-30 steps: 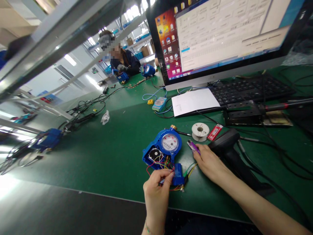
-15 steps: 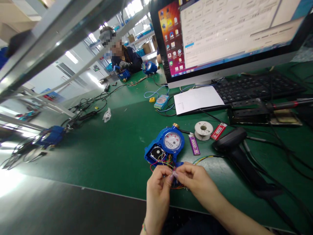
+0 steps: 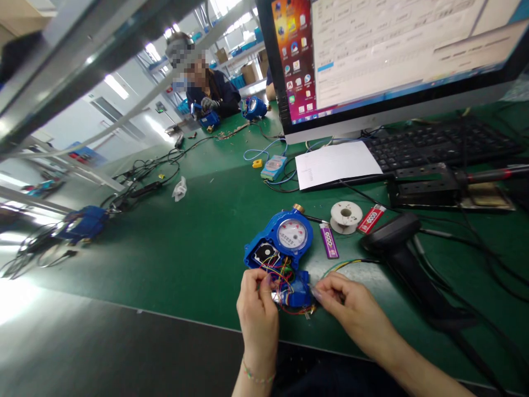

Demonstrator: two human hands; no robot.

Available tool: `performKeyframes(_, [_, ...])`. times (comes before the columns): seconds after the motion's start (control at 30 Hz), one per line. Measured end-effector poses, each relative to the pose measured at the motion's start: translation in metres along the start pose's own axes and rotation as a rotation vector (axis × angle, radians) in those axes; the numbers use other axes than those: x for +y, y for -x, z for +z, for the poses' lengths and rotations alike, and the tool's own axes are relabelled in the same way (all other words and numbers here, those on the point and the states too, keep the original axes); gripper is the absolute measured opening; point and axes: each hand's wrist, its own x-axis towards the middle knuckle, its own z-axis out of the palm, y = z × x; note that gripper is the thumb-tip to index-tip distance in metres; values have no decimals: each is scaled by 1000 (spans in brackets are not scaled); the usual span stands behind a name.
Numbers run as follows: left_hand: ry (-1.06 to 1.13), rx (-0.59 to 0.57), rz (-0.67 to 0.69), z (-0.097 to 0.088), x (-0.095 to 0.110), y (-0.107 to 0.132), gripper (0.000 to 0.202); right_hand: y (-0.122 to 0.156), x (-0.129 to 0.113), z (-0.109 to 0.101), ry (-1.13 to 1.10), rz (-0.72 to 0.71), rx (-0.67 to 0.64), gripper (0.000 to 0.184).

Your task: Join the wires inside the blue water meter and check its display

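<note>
1. Head view: my left hand (image 3: 257,309) pinches the coloured wires (image 3: 278,271) spilling from the open blue water meter (image 3: 283,245). The grip is closed on them, thumb and forefinger together.
2. My right hand (image 3: 351,306) has its fingertips closed on the right side of the small blue module (image 3: 298,292), which hangs from those wires just in front of the meter.
3. To do this well, I judge that I should hold the module steady with the right hand and tease one wire at a time with the left, pulling along the wire and not sideways, since the soldered ends look fine and easily strained.
4. The meter lies flat on the green table (image 3: 194,253), near its front edge and about midway along it. Its round dial faces up and a brass fitting shows at the far end. The cover at the near-left end is off, showing a dark round part and a tangle of red, yellow and green leads.
5. Just right of the meter lie a purple lighter (image 3: 328,241), a white solder spool (image 3: 346,215) and a red lighter (image 3: 371,219). A black barcode scanner (image 3: 397,242) rests further right.
6. Toward the back edge stand a monitor (image 3: 388,49) and a keyboard (image 3: 438,144), with a white sheet of paper (image 3: 336,164) between them and the meter.
7. Another person (image 3: 209,91) works at the far left corner.
</note>
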Motion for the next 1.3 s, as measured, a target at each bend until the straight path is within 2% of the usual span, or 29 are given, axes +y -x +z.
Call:
performKeyframes(0.07, [-47,43,114,-2,6,2,6,-2,3,-1,-99,31,-40,35])
performKeyframes(0.17, [-121,70,335,-6,18,6,15,-3,2,0,-217,93,-59,38])
performKeyframes(0.23, [-144,-21,445,-7,25,6,19,-3,-1,1,-276,124,-69,40])
performKeyframes(0.33, [-230,-225,511,-4,30,-1,17,-2,-3,1,-302,97,-66,38])
performKeyframes(0.5, [-366,-413,528,5,29,-17,9,0,-1,-1,-171,-30,-7,30])
performKeyframes(0.67, [-304,-539,386,6,26,-19,10,-5,4,-2,86,-188,101,23])
performKeyframes(0.77, [-249,-534,352,8,24,-15,10,-8,10,1,262,-325,192,21])
performKeyframes(0.87, [-199,-471,369,10,21,-13,9,-10,14,5,443,-494,335,22])
performKeyframes(0.93, [-180,-441,381,10,20,-12,10,-9,13,7,483,-559,358,21])
performKeyframes(1.0, [-163,-424,382,10,19,-11,10,-9,9,8,415,-535,290,20])
performKeyframes(1.13, [-114,-412,376,9,17,-11,13,-10,2,5,142,-320,86,17])
performKeyframes(1.17, [-105,-408,376,9,17,-11,13,-10,1,4,105,-288,82,16])
performKeyframes(1.23, [-98,-393,375,9,16,-10,13,-9,1,2,120,-309,202,21])
performKeyframes(1.3, [-105,-370,373,9,14,-9,10,-6,0,1,235,-415,377,20])
